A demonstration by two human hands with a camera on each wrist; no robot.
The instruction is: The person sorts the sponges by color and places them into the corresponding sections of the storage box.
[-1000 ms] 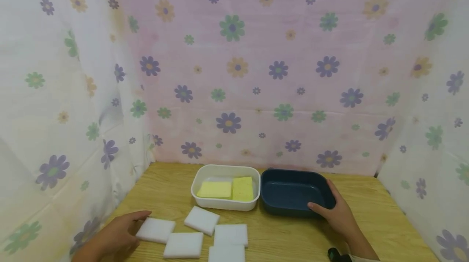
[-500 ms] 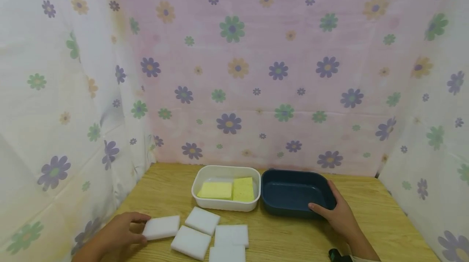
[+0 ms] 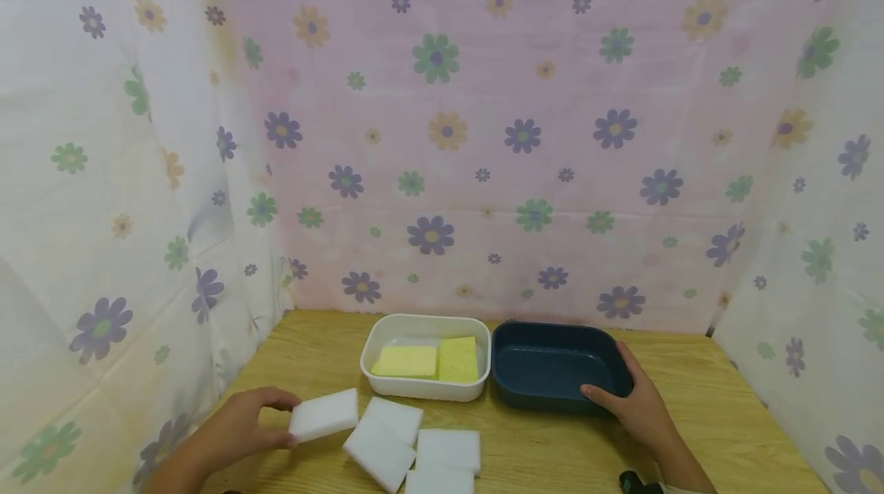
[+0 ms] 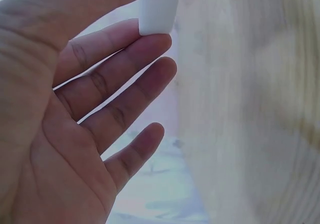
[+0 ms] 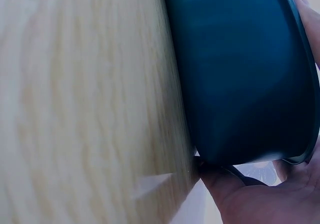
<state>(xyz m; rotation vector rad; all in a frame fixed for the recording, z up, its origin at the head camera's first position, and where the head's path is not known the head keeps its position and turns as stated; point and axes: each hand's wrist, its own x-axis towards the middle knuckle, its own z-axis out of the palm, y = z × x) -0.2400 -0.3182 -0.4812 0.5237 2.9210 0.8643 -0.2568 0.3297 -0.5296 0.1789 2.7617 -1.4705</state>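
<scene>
Nearest, 4 white blocks (image 3: 381,449) lie bunched on the table (image 3: 542,452). Just left of them, the left hand (image 3: 243,426) pinches 1 tilted white block (image 3: 324,415) in its fingertips. Farther back, the right hand (image 3: 637,403) grips the dark blue tray (image 3: 545,363) at its right end; beside that, a white tray (image 3: 423,390) holds 2 yellow sponges (image 3: 407,361).

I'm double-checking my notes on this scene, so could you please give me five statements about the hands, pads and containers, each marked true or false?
1. The left hand pinches a white pad. True.
2. The right hand grips the dark blue container. True.
3. Yellow pads lie in the white container. True.
4. In the head view, the dark blue container stands left of the white container. False: it stands to the right.
5. The dark blue container is full of yellow pads. False: no pads show inside it.
</scene>
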